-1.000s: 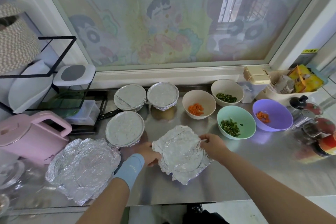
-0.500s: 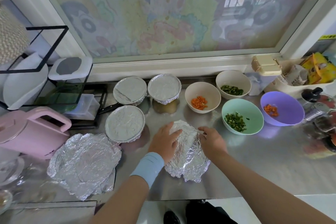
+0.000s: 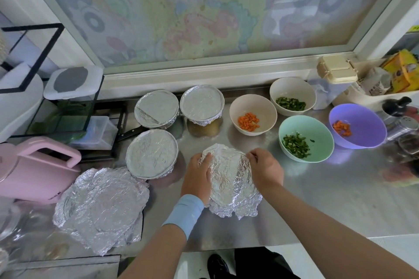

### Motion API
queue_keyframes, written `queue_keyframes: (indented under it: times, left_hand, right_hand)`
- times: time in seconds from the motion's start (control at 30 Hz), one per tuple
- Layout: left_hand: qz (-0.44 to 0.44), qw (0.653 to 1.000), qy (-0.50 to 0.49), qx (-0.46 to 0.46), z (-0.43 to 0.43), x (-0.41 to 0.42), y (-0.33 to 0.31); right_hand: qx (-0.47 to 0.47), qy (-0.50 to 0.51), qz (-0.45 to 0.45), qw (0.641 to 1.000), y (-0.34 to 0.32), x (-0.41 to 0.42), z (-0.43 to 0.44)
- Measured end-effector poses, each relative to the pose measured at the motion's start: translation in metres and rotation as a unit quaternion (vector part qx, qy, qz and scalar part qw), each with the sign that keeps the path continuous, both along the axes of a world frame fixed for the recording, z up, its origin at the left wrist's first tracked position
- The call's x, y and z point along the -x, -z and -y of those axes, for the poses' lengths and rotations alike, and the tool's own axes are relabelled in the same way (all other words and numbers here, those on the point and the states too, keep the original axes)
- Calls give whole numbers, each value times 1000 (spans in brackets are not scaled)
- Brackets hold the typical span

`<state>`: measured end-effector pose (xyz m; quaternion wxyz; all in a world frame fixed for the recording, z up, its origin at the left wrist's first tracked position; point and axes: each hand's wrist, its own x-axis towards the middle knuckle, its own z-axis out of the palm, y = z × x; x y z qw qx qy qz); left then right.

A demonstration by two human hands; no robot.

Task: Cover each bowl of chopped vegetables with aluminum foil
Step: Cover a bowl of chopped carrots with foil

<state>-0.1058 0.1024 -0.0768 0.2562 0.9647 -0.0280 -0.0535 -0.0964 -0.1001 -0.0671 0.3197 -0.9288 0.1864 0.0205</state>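
Note:
A crumpled sheet of aluminum foil [image 3: 230,179] lies on the steel counter [image 3: 317,206] in front of me. My left hand [image 3: 198,179] holds its left edge and my right hand [image 3: 265,169] pinches its upper right edge. Three bowls stand covered with foil: two at the back [image 3: 156,108] [image 3: 201,104] and one nearer [image 3: 151,153]. Uncovered are a beige bowl of carrot [image 3: 252,114], a cream bowl of greens [image 3: 292,96], a green bowl of greens [image 3: 306,138] and a purple bowl of carrot [image 3: 358,125].
A stack of used foil sheets [image 3: 99,208] lies at the front left beside a pink kettle [image 3: 34,170]. A black rack [image 3: 56,106] with containers and a knife [image 3: 129,132] stands at the left. Jars and a tray of packets [image 3: 385,84] crowd the right.
Both hands have drawn the foil sheet's sides inward and upward, so it looks narrower and more bunched than a second ago. The camera has tilted a little.

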Motion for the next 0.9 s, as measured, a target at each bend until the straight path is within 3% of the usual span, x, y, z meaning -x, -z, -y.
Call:
queue_keyframes:
  times: [0.1,0.2,0.33,0.43,0.5,0.6,0.7,0.8,0.9]
  left_hand:
    - [33,988,84,-129,3,-5,-2]
    - [59,961,215,-161,9,-10,1]
    - [19,959,224,-172,9,-9,7]
    - [6,957,221,-188,9,-7,8]
    - [3,957,217,-195,11,-6,5]
    - [-16,963,191,-188,14,-4,7]
    - [-20,969,169,-181,14,-1,7]
    - [-24,976,158,-146,15,2,6]
    - [-25,985,137,-101,14,3,7]
  right_hand:
    - [9,-7,-5,1000,3,-6,0]
    - [17,-12,-9,1000,4,-9,-1]
    - [28,-5,0,1000,5,-8,-3]
    - [163,-60,71,982,7,0,-7]
    - [202,-107,91,969,5,8,-15]
    - [142,-130,32,981,4,22,-29]
    - [40,-84,-67,993,9,28,-34]
    - [-41,-60,-62,995,9,29,-31]
    - [-59,-63,-56,995,9,26,-28]
